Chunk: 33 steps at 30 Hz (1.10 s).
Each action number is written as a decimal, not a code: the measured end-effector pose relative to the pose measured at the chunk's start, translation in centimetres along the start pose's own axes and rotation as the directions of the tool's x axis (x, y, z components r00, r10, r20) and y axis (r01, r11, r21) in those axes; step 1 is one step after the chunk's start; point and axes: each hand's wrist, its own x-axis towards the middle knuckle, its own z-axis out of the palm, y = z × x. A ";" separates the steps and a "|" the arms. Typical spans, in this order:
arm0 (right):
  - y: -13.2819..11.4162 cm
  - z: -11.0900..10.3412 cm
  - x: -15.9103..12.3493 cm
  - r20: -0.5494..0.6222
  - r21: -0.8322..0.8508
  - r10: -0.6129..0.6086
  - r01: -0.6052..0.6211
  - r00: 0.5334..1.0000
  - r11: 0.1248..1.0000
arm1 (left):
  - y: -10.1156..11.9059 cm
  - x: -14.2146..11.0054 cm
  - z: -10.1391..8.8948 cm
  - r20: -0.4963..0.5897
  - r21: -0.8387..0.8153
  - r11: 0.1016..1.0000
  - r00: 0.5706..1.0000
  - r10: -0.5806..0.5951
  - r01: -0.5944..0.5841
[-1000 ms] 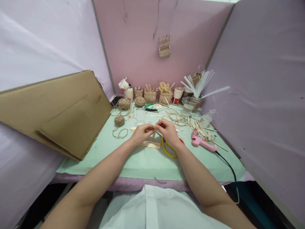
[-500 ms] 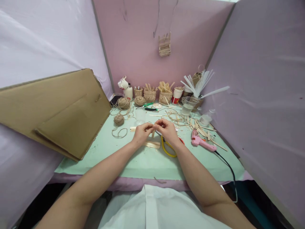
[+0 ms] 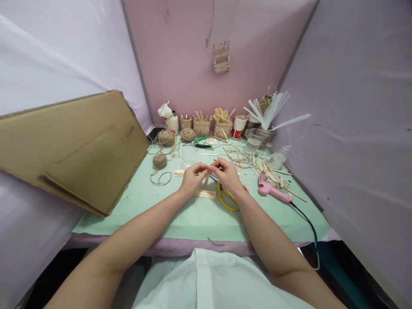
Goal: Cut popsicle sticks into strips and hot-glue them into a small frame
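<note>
My left hand (image 3: 193,178) and my right hand (image 3: 227,175) meet fingertip to fingertip over the middle of the table. Both are closed in a pinch. A short flat wooden stick (image 3: 207,179) hangs down from between the left fingertips. Whatever the right fingertips grip is too small to make out. Under the hands lie some flat wooden strips (image 3: 206,194). Yellow-handled scissors (image 3: 229,207) rest beneath my right wrist, partly covered by it. Another bundle of wooden sticks (image 3: 179,173) shows behind my left hand.
A pink glue gun (image 3: 273,192) with a black cord lies at right, near scattered wood strips (image 3: 285,182). Twine balls (image 3: 160,161), green-handled pliers (image 3: 202,145) and baskets of sticks (image 3: 223,128) stand farther back. Cardboard (image 3: 86,150) leans at left; a clear cup (image 3: 253,142) holds liquid.
The fingertips have shifted very slightly, still pinched together at the same spot. The whole view has tilted a little; nothing on the table has visibly been moved.
</note>
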 end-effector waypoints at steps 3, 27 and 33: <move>-0.4 -1.8 -0.8 0.012 -0.130 0.020 -0.019 1.000 0.991 | -0.1 0.0 0.0 0.001 -0.002 1.000 1.000 -0.008 0.008; 0.7 -5.5 -5.5 -0.042 -0.469 0.408 -0.378 0.912 0.798 | 2.7 -0.1 -1.6 0.067 -0.393 0.883 0.966 -0.249 0.255; 0.2 -3.2 -6.0 0.020 -0.098 0.233 -0.230 0.972 0.968 | 2.8 -0.4 -1.5 0.105 -0.356 0.897 0.965 -0.240 0.262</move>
